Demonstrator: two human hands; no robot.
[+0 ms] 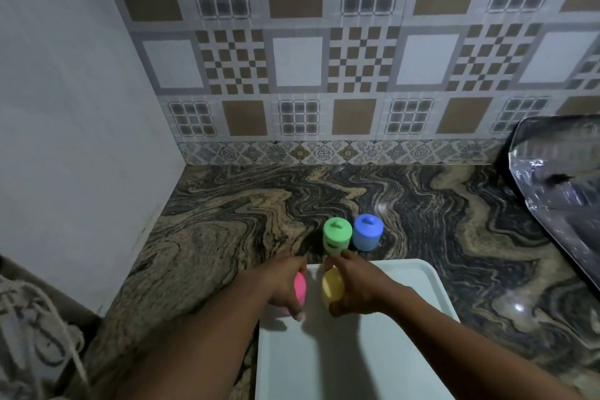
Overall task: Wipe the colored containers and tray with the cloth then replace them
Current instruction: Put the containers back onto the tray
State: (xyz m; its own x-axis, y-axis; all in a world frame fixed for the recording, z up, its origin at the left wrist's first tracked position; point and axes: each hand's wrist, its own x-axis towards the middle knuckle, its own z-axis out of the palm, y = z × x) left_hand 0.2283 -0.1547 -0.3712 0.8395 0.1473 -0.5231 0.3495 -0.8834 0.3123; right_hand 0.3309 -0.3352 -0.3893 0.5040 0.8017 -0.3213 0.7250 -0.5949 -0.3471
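A pale white tray point(389, 351) lies on the marbled counter in front of me. My left hand point(285, 286) grips a pink container point(300, 289) at the tray's far left corner. My right hand point(354, 286) grips a yellow container point(331, 286) beside it, over the tray. A green lidded container point(337, 235) and a blue lidded container point(367, 232) stand upright side by side on the counter just beyond the tray's far edge. No cloth shows in view.
The dark swirled stone counter point(227, 221) ends at a tiled back wall and a plain wall on the left. A shiny dark metal object point(558, 185) sits at the right edge. Patterned fabric point(35, 334) hangs at the lower left.
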